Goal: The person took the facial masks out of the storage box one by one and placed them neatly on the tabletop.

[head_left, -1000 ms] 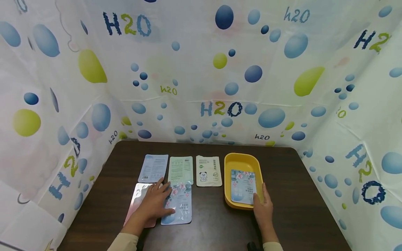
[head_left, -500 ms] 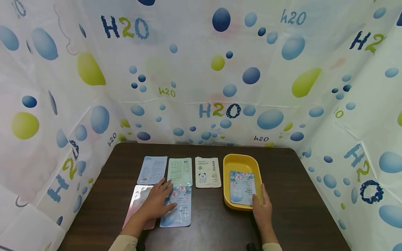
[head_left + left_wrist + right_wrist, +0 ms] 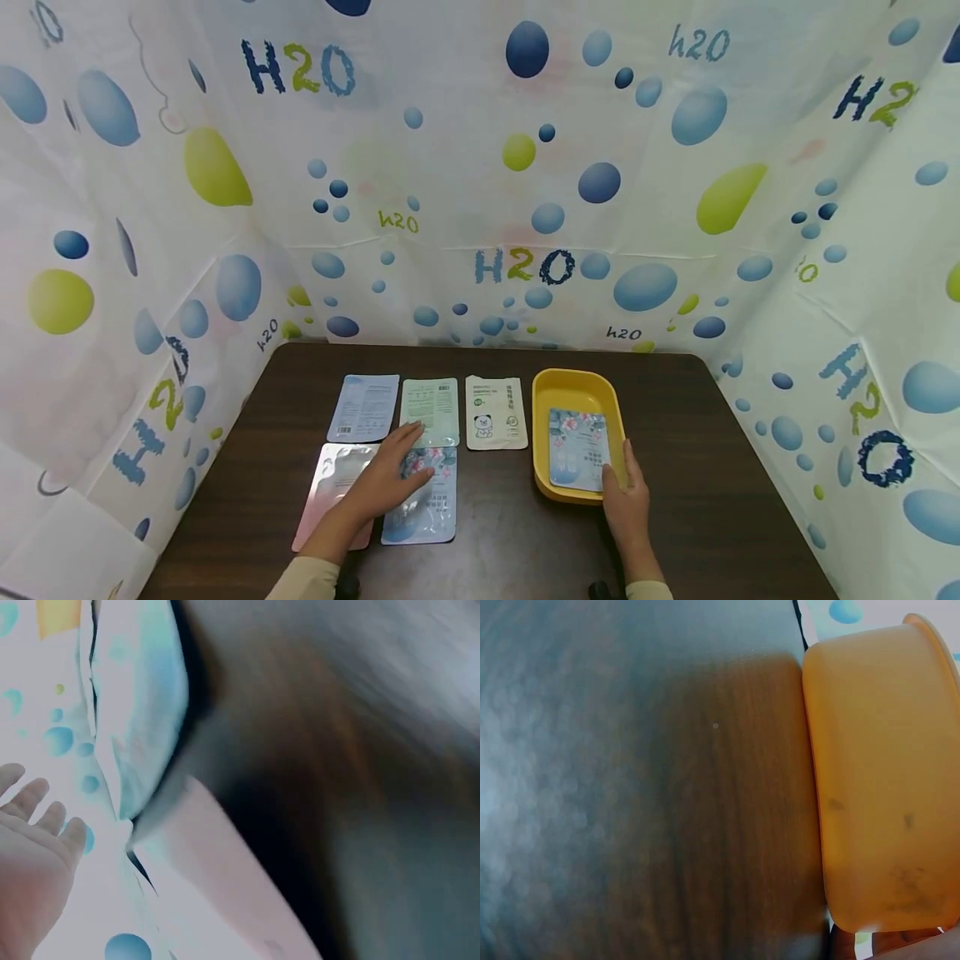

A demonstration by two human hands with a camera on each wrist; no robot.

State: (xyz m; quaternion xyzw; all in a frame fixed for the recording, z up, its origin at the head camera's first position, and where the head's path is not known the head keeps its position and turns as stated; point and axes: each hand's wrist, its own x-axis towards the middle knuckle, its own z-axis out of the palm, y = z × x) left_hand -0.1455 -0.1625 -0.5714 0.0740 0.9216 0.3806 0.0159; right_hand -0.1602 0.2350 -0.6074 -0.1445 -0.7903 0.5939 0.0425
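My left hand (image 3: 393,479), fingers spread and fairly straight, is over a blue floral sheet packet (image 3: 431,504); whether it touches cannot be told. Partly under that arm lies a pink and silver packet (image 3: 330,479). Just beyond the fingertips is a pale green packet (image 3: 431,408). In the left wrist view, the left hand (image 3: 37,862) shows extended fingers, holding nothing. At the yellow basin (image 3: 573,383), my right hand (image 3: 628,504) grips the near right rim, thumb inside and fingers outside. Another blue floral packet (image 3: 577,446) lies in the basin, close to that thumb.
A light blue packet (image 3: 365,408) is at the back left. A cream packet with a bear print (image 3: 497,412) lies between the green packet and the basin. Beneath everything is a dark wooden table (image 3: 712,500), with a printed curtain (image 3: 450,167) behind and beside it.
My left hand has shifted rightward across the blue floral packet, uncovering more of the pink and silver one. The right hand and basin stay in place; the head view tilted slightly.
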